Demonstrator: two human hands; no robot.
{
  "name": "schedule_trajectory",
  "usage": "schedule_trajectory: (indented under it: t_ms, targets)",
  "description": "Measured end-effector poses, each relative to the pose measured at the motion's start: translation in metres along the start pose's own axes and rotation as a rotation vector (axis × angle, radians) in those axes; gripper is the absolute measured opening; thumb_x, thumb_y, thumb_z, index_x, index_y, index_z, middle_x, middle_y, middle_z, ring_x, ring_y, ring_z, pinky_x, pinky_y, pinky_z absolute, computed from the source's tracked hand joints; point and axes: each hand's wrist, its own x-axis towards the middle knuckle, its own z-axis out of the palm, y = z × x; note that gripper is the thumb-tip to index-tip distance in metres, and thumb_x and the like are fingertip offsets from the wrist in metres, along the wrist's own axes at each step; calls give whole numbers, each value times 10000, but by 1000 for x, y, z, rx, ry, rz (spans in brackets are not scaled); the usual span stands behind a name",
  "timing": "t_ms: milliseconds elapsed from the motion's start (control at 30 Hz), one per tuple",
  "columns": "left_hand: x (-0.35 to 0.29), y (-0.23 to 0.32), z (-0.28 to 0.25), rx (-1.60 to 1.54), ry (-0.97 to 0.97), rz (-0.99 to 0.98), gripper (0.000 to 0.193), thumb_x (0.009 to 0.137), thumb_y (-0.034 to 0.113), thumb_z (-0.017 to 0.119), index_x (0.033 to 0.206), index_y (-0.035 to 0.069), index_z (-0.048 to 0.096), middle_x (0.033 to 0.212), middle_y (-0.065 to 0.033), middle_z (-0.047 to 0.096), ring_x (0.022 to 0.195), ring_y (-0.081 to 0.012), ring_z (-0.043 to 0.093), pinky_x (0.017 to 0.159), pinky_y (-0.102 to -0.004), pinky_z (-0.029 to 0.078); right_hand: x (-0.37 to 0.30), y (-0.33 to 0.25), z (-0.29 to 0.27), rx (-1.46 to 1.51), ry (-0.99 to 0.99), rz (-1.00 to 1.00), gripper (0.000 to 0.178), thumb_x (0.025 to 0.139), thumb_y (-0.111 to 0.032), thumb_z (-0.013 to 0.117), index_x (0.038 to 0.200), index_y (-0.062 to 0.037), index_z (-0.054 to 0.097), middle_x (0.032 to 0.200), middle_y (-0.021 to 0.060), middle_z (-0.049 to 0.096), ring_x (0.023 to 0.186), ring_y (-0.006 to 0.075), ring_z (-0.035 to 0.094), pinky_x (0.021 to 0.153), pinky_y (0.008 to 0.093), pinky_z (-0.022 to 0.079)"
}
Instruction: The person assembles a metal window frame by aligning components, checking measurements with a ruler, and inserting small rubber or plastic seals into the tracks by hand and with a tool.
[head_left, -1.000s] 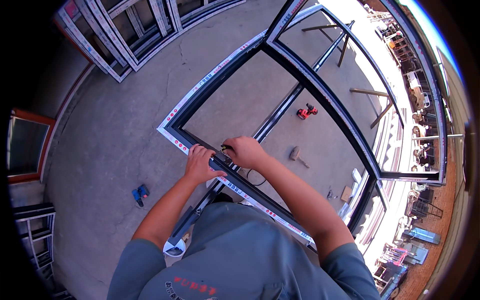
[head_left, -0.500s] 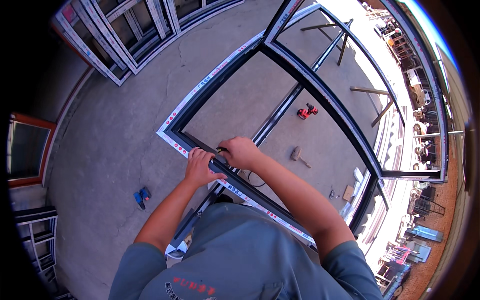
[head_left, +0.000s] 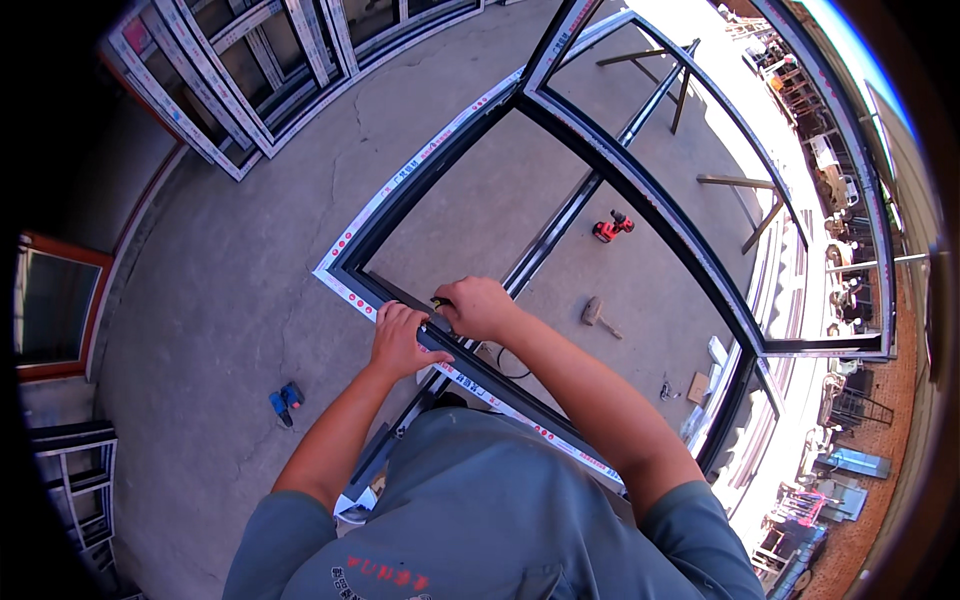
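While my left hand (head_left: 402, 338) lies, thumb spread, on the near bar of the dark frame (head_left: 400, 182), my right hand (head_left: 480, 308) pinches a small black-and-yellow thing (head_left: 440, 302) at its inner edge, mallet (head_left: 601, 317) and red drill (head_left: 613, 227) visible through the frame, blue drill (head_left: 286, 403) outside it.

Through one fisheye on the wearer's head, I look steeply down past the shirt (head_left: 470, 510), close above the near edge of the dark frame (head_left: 507, 391).

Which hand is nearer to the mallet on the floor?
The right hand, just beyond the frame's near edge and left of the mallet; the left hand rests on that edge, farther left.
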Motion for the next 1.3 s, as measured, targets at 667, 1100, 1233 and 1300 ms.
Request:
schedule_trajectory:
  t_ms: [667, 1100, 1233, 1300]
  targets:
    - [-1, -3, 4, 30, 44, 45, 840, 581, 746, 890, 999, 49, 682, 1029, -137, 663, 1148, -354, 584, 1146, -550, 335, 2, -18, 3, -366, -83, -192, 386, 822, -214, 739, 1200, -136, 734, 856, 130, 764, 867, 349, 752, 824, 467, 576]
    - [-1, 2, 1, -3, 81, 17, 750, 562, 674, 936, 935, 85, 658, 982, -102, 662, 1110, -344, 592, 1130, -544, 346, -8, -22, -2, -47, -148, -30, 444, 980, -276, 609, 1403, -148, 659, 962, 236, 765, 898, 427, 744, 815, 532, 584]
    - [4, 8, -1, -10, 89, 16, 714, 575, 646, 939, 923, 91, 656, 976, -86, 658, 1093, -331, 588, 1129, -544, 354, -3, -19, 21, 306, -25, 50, 351, 1020, -255, 563, 1296, -97, 711, 830, 209, 757, 740, 416, 740, 740, 522, 594]
    - [4, 11, -2, 6, 97, 0, 707, 593, 642, 932, 933, 85, 660, 974, -88, 656, 1094, -327, 585, 1125, -539, 356, -2, -22, 21, 473, -89, 192, 338, 987, -211, 580, 1258, -69, 725, 839, 199, 748, 773, 407, 739, 778, 503, 595]
